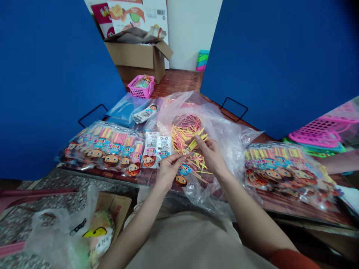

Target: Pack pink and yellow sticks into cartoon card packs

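My right hand (211, 155) is closed round a small bunch of yellow sticks (194, 143), the thumb pressed on top. Just left of it and lower, my left hand (170, 170) pinches the upper edge of a clear printed pouch (183, 172) with a cartoon face. The mouth of this pouch is partly hidden by my fingers. Beneath and beyond both hands, loose pink and yellow sticks (183, 131) spill from a large clear plastic bag (224, 130). Beside my left hand lie flat printed pouches (151, 149).
Filled stick pouches (105, 147) lie overlapped at left, with another pile (280, 168) at right. Behind stand a pink basket (141, 86) and an open carton (134, 56). Blue panels (56, 74) flank the table. Another person's arm (340, 162) reaches in at right.
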A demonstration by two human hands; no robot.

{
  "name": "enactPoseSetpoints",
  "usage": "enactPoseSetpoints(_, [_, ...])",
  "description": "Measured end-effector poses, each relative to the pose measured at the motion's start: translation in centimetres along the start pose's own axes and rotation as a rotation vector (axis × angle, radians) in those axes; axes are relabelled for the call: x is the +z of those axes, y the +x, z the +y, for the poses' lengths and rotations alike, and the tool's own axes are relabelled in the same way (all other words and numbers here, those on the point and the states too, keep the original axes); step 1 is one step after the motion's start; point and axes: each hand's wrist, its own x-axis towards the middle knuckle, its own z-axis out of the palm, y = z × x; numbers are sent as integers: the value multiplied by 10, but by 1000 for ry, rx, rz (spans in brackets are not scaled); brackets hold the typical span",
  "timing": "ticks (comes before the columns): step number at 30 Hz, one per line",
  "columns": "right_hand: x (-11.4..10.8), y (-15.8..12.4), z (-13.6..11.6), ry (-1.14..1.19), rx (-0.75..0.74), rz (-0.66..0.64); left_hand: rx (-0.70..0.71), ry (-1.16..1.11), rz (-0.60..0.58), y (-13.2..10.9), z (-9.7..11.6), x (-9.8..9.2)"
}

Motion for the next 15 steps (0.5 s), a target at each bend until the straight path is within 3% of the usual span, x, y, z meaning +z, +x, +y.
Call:
enactPoseSetpoints(8, [-2,-1,8,-37,-31,-64,-22,-35,-45,-3,2,1])
enactPoseSetpoints(15, [-4,-3,1,-3,-39,19,-46,-53,-56,-2,3,3])
